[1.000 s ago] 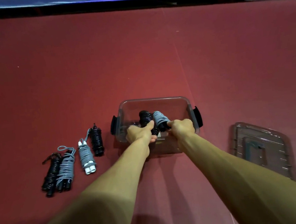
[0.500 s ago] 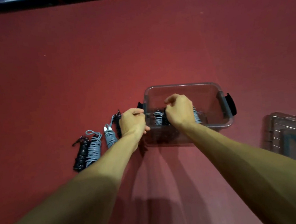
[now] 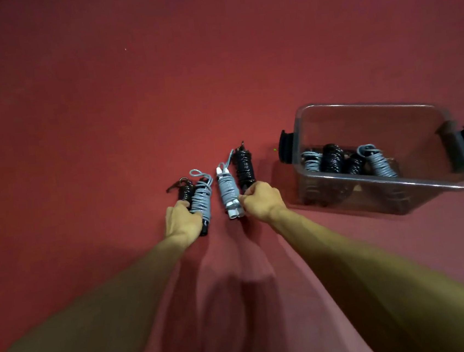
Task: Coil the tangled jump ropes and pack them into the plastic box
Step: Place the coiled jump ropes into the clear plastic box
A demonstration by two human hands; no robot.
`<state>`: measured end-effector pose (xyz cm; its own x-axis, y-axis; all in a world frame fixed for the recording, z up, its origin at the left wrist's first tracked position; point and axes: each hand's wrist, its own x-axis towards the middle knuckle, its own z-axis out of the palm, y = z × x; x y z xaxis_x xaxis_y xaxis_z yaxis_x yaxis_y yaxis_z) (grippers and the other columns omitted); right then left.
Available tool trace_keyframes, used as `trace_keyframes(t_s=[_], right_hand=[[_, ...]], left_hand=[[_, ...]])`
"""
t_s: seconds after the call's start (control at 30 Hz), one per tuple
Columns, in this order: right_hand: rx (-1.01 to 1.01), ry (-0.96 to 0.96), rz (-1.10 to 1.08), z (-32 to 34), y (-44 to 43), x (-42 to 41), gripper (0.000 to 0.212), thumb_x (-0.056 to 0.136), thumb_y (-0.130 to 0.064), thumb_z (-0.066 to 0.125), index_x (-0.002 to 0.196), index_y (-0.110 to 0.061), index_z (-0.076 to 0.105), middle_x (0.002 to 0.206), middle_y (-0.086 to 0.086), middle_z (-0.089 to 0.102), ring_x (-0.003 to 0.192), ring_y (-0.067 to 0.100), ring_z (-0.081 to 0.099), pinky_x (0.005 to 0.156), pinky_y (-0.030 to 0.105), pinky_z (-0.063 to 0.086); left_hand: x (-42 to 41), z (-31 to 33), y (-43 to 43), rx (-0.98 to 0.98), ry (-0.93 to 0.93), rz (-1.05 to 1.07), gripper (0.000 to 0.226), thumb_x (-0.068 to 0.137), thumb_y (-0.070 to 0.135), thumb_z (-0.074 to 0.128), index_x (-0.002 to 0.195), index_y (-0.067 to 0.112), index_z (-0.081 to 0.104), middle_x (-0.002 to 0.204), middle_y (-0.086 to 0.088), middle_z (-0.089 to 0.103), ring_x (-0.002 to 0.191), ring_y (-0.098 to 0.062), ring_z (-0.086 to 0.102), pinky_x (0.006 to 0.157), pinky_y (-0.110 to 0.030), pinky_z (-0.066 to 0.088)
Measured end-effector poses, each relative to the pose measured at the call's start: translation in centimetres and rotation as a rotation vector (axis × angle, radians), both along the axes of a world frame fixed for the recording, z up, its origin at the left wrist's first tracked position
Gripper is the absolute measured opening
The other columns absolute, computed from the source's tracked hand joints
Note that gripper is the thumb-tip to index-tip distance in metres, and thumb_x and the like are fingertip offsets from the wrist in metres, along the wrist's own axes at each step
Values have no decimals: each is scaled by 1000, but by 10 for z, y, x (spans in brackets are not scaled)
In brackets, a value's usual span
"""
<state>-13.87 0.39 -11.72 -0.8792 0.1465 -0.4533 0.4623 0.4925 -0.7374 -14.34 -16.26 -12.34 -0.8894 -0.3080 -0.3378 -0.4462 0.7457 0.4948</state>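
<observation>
Several coiled jump ropes lie in a row on the red floor. My left hand (image 3: 182,220) grips the left pair, a black coil (image 3: 184,191) and a grey coil (image 3: 202,199). My right hand (image 3: 260,201) grips the right pair, a grey coil with white handles (image 3: 228,192) and a black coil (image 3: 244,164). To the right stands the clear plastic box (image 3: 367,110) with black side latches. Inside it lie several coiled ropes, grey ones (image 3: 378,162) and black ones (image 3: 332,159).
Red floor mat (image 3: 103,103) spreads all around. The box's black latch (image 3: 285,146) sits close to the right of the black coil. My forearms cast dark shadows on the floor in front of me.
Both hands left the box and moved left to the coils on the floor, closing on them. The view swung left, so the box now sits at the right and the lid is out of sight.
</observation>
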Motion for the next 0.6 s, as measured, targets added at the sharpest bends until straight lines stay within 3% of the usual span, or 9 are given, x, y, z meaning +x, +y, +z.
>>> trace_keyframes(t_s=[0.1, 0.23, 0.33, 0.43, 0.47, 0.53, 0.6], right_hand=[[-40, -94, -120, -22, -17, -7, 37, 88, -22, 63, 121, -5, 60, 121, 16, 63, 110, 32, 60, 85, 31, 46], [-59, -168, -191, -42, -34, -6, 40, 91, -25, 62, 123, -2, 59, 125, 18, 62, 111, 35, 61, 92, 37, 50], [-72, -178, -222, -45, -37, -2, 37, 89, -23, 64, 119, -1, 62, 123, 17, 63, 111, 34, 61, 88, 34, 48], [-157, -180, -307, -38, -32, -4, 35, 79, -21, 67, 108, -1, 68, 112, 16, 69, 99, 34, 68, 84, 38, 56], [-158, -172, -326, -34, -29, -4, 32, 79, -19, 67, 106, -1, 69, 110, 15, 69, 98, 33, 68, 79, 34, 56], [-111, -161, -346, -28, -21, -3, 28, 82, -17, 67, 105, -1, 69, 107, 15, 69, 100, 31, 67, 69, 27, 47], [-136, -148, -361, -27, -18, -1, 23, 81, -18, 69, 96, 0, 70, 103, 17, 71, 96, 32, 68, 69, 30, 51]], left_hand=[[2, -12, -6, 26, 2, -8, 48, 92, 13, 56, 139, 6, 48, 135, -17, 53, 126, -31, 49, 104, -30, 33], [-2, -28, 2, -20, -34, -31, 45, 88, 28, 66, 123, 2, 61, 123, -20, 62, 115, -36, 56, 98, -37, 44], [3, -36, 15, -20, -100, -12, 51, 88, 39, 68, 120, 0, 62, 124, -22, 59, 113, -37, 57, 93, -37, 45], [3, -41, 22, 43, -78, 52, 52, 86, 42, 68, 119, 2, 62, 123, -20, 58, 110, -36, 59, 92, -36, 46], [4, -40, 24, 82, -89, 74, 52, 84, 43, 70, 116, 3, 63, 119, -19, 62, 107, -35, 61, 89, -35, 49], [4, -41, 26, 166, -103, 126, 47, 79, 37, 75, 108, 2, 68, 109, -18, 69, 96, -34, 67, 82, -36, 55], [8, -39, 29, 305, -120, 213, 39, 79, 25, 78, 105, -1, 68, 101, -19, 70, 83, -31, 69, 70, -39, 60]])
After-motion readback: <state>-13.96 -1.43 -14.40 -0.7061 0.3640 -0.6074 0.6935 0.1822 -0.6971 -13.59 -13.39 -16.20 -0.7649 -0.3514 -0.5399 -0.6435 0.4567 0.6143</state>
